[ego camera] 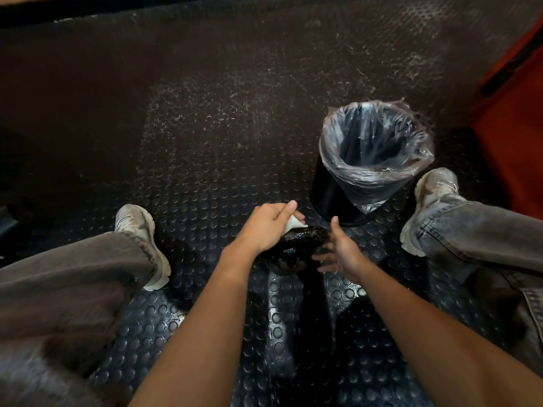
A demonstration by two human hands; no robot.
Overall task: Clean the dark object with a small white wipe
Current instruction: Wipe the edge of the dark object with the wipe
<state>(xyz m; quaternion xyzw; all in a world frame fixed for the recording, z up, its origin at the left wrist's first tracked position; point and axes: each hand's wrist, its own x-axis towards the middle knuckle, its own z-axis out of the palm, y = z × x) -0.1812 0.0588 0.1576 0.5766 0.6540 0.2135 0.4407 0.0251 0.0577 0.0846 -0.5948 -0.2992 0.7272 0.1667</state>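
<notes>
A dark, glossy, rounded object (296, 248) sits between my two hands, above the studded floor between my legs. My left hand (266, 226) pinches a small white wipe (293, 223) and holds it against the object's upper left side. My right hand (340, 251) holds the object's right side, thumb pointing up and fingers curled under it. The object's underside is lost in shadow.
A black bin (329, 198) with a clear plastic liner (373, 142) stands just beyond the hands, to the right. My two legs in grey jeans and pale shoes (141, 230) flank the hands. An orange surface (517, 136) rises at far right. The floor is dark studded rubber.
</notes>
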